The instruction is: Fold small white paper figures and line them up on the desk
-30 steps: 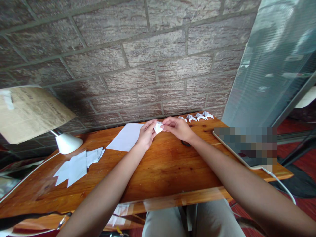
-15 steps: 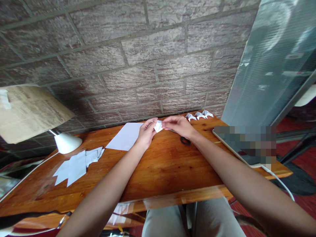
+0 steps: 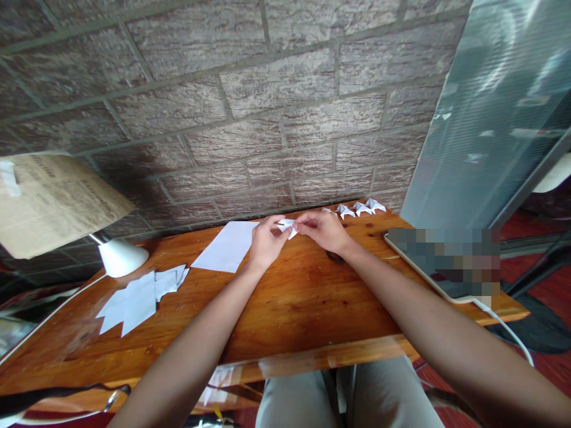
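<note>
Currently we are holding one small folded white paper (image 3: 292,230) between both hands, toward the far side of the wooden table (image 3: 294,303): left hand (image 3: 266,241) pinching its left side, right hand (image 3: 325,230) pinching its right, fingers drawn narrow upon it. Also, we are listing: one white sheet (image 3: 220,246), lying left of the left hand; overlapping paper pieces (image 3: 139,302), lying near the lamp (image 3: 122,260); folded paper shapes (image 3: 361,208), standing in a row beyond the right hand.
</note>
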The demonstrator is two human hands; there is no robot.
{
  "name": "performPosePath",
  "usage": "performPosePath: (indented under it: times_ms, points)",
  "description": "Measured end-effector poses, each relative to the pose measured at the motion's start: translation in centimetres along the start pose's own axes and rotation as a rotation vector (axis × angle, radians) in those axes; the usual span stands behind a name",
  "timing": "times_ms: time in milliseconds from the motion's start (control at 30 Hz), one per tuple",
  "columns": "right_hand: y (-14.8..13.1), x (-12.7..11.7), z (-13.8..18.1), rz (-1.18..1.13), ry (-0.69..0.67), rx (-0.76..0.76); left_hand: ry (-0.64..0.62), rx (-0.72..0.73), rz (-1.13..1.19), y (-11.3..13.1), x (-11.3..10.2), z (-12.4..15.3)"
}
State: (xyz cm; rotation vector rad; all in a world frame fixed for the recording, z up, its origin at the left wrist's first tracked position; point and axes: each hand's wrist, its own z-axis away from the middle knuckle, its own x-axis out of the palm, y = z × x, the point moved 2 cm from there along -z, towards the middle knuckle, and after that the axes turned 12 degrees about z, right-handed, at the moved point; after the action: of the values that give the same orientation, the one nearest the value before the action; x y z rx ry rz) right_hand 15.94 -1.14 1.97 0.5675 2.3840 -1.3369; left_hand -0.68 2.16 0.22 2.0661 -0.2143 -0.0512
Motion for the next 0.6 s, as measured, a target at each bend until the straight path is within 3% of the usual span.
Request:
performPosePath:
  times_ms: [167,433,600]
  points:
    - [0.15,-0.09,-0.07,-0.007,-0.024,-0.012,-0.006,-0.042,0.030,0.12,0.10,0.17]
    - [0.44,-0.46,-0.27,-0.058,-0.157,-0.045,-0.148,0.169,-0.211,-0.05,0.09,0.02]
    - [0.71,-0.55,-0.34,-0.069,-0.164,-0.038,-0.190,0.184,-0.200,0.60,0.38,0.31]
